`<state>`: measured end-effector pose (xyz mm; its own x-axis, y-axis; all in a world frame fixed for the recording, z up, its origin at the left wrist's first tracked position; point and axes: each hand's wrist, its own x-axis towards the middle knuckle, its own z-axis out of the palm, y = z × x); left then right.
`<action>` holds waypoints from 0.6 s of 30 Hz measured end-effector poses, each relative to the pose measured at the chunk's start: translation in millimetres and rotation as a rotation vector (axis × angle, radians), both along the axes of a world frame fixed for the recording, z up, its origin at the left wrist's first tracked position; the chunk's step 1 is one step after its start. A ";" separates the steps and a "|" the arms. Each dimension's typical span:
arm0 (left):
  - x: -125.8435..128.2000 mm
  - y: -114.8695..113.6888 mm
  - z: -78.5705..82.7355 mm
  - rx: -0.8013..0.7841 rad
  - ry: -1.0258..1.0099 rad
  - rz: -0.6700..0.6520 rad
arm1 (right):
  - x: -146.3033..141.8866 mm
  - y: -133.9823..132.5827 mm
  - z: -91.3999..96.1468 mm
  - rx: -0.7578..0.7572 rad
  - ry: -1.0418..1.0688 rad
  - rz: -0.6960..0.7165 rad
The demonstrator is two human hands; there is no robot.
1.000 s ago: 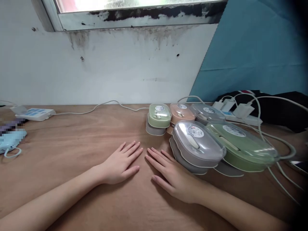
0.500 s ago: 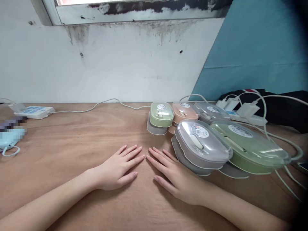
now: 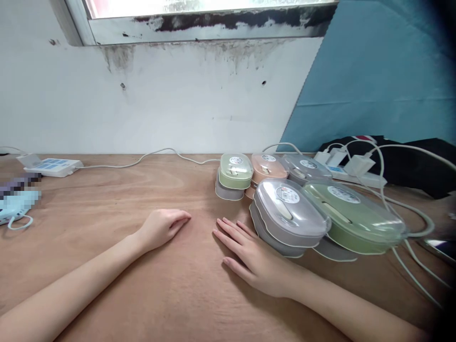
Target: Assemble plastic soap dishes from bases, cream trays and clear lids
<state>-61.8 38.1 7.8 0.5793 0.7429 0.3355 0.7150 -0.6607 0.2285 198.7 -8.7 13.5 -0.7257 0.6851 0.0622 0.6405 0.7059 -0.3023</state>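
Note:
My left hand (image 3: 160, 229) rests on the wooden table (image 3: 107, 199) with its fingers curled in and nothing in them. Flat on the table lies my right hand (image 3: 252, 254), fingers stretched out and slightly apart. Its outer edge is right beside a grey lidded box (image 3: 290, 213) that sits on another grey box. Beside that one is a larger green lidded box (image 3: 352, 218). Behind them stand a small green box (image 3: 235, 171), a peach box (image 3: 268, 166) and a further grey box (image 3: 308, 168).
A white power strip (image 3: 356, 173) with plugs and loose white cables lies at the right by a black cloth (image 3: 420, 161). Another power strip (image 3: 50, 167) and a light blue object (image 3: 14, 206) are at the far left. A white wall rises behind the table.
My left hand has drawn back to the left and curled its fingers in; before, it lay flat with its fingertips near my right hand. My right hand stays flat.

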 end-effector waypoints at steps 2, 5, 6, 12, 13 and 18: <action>-4.1 5.0 -0.3 -0.060 -0.012 0.041 | -0.3 -0.6 1.1 0.002 -0.015 0.000; -6.0 6.9 -0.3 -0.013 0.025 0.070 | -0.6 -1.2 1.7 0.006 -0.014 0.000; -5.9 6.7 -0.3 0.021 0.034 0.073 | -0.6 -1.3 1.5 0.008 -0.010 0.001; 9.7 22.5 11.3 0.149 0.211 -0.075 | -1.2 -1.8 0.4 0.018 0.039 0.005; 17.9 30.1 17.1 0.163 0.217 -0.055 | -1.3 -2.0 0.3 0.020 0.044 0.003; 90.0 71.6 58.5 0.216 0.064 0.189 | -1.2 -2.7 -0.5 0.044 0.041 -0.002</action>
<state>28.2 109.7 66.3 0.4627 0.7549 0.4649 0.8383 -0.5431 0.0476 197.6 -11.4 13.0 -0.7203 0.6828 0.1218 0.6299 0.7175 -0.2972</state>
